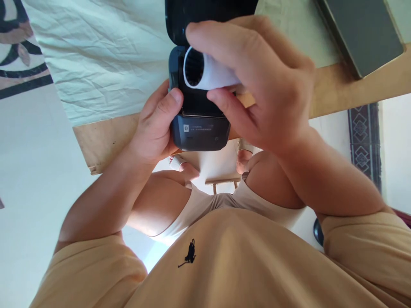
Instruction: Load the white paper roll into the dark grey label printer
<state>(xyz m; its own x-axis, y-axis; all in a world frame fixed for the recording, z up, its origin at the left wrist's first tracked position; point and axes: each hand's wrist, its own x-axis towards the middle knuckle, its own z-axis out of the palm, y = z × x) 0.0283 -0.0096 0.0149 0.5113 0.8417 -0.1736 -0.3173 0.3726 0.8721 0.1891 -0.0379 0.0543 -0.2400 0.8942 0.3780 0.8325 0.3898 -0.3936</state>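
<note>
Right-hand grip: the right hand [257, 85] is closed on a white paper roll [205, 72], thumb under it at about 6 o'clock and fingers arched over the top; the roll's hollow core faces 9 o'clock.
Left-hand grip: the left hand [159, 124] clasps the dark printer [199, 115] from its 9 o'clock side, thumb pressed on the edge of the body.
Roll position: it sits at the mouth of the printer's open bay, touching or just above it; I cannot tell whether it is seated.
Lid: the hinged cover [205, 15] stands open at 12 o'clock of the bay, partly cut off by the frame.
Support: the printer is held over the front edge of a wooden table [337, 90] with a pale cloth [105, 64] on it; whether it rests on the table is not visible.
Nearby: a flat dark device [359, 34] lies at 2 o'clock, well apart.
Risk, roll: held by a few fingers only, it could slip and unwind, or go in skewed.
Risk, printer: gripped one-handed at the table edge, it could tip toward the lap if pressed hard.
Risk, lid: the fingers lie close under it and could be pinched.
</note>
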